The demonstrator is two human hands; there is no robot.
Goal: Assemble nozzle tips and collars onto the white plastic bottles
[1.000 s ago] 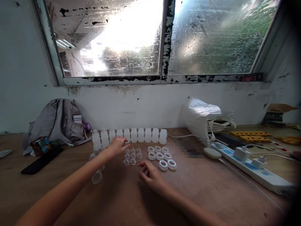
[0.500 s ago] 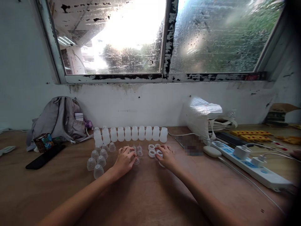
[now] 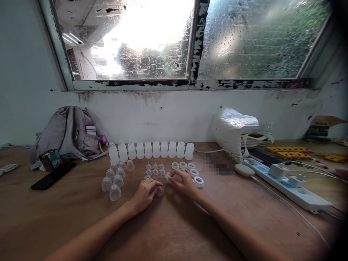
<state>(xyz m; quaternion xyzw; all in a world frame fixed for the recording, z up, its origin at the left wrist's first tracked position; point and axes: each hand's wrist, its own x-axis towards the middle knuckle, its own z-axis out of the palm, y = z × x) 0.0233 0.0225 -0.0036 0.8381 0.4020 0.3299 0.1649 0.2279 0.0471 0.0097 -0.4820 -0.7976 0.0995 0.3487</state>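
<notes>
My left hand (image 3: pixel 146 195) is closed in a pinch on a clear bottle nipple (image 3: pixel 160 191), low over the wooden table. To its right, my right hand (image 3: pixel 185 183) grips a white collar ring (image 3: pixel 168 176) between thumb and fingers. More clear nipples (image 3: pixel 155 169) stand in short rows just beyond my left hand, partly hidden by it. Other white collar rings (image 3: pixel 198 181) lie flat around my right hand. Behind both hands runs a row of frosted baby bottles (image 3: pixel 156 150); the leftmost ones bear clear covers. Several clear dome caps (image 3: pixel 115 193) stand at the left.
A grey backpack (image 3: pixel 67 137), a small box (image 3: pixel 50 160) and a black phone-like slab (image 3: pixel 53 176) are at the left. On the right lie a white power strip (image 3: pixel 292 188) with cables, a pale rounded device (image 3: pixel 244 170) and yellow parts (image 3: pixel 289 150). Part of another hand (image 3: pixel 342 174) shows at the right edge.
My right hand has moved left from the rings, carrying one collar ring. My left hand has drawn slightly nearer with the nipple, away from the nipple rows.
</notes>
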